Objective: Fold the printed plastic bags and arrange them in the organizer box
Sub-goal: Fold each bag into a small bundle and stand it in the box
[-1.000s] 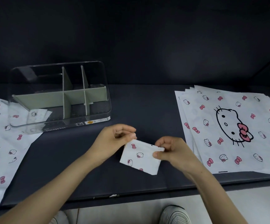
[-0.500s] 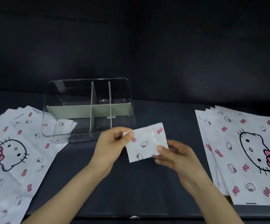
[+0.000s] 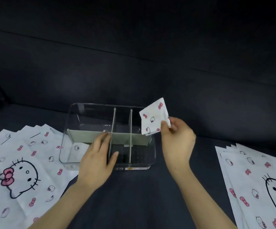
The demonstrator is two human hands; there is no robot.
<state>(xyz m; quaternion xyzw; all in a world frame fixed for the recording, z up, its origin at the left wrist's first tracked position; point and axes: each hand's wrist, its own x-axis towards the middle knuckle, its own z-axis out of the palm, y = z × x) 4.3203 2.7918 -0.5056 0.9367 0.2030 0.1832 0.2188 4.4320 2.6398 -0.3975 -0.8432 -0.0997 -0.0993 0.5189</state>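
i'm at the stowing step: r hand (image 3: 176, 139) pinches the folded bag (image 3: 153, 117) by its lower corner, held up over the back-right corner of the organizer box (image 3: 63, 151), not in yet. l hand (image 3: 99, 156) lies flat-fingered on the box, straddling a divider (image 3: 111, 129), prob steadying it. next, i reckon: pick a compartment, tip the bag edge-down, slide it btwn the walls w/o it springing open. unfolded bags sit in a left stack (image 3: 23, 162) and a right stack (image 3: 257, 187) on the dark table (image 3: 142, 195); dark backdrop (image 3: 134, 55) behind.

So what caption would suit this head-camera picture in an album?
Right hand holds a folded bag over the far right corner of the clear box; left hand rests on its front.
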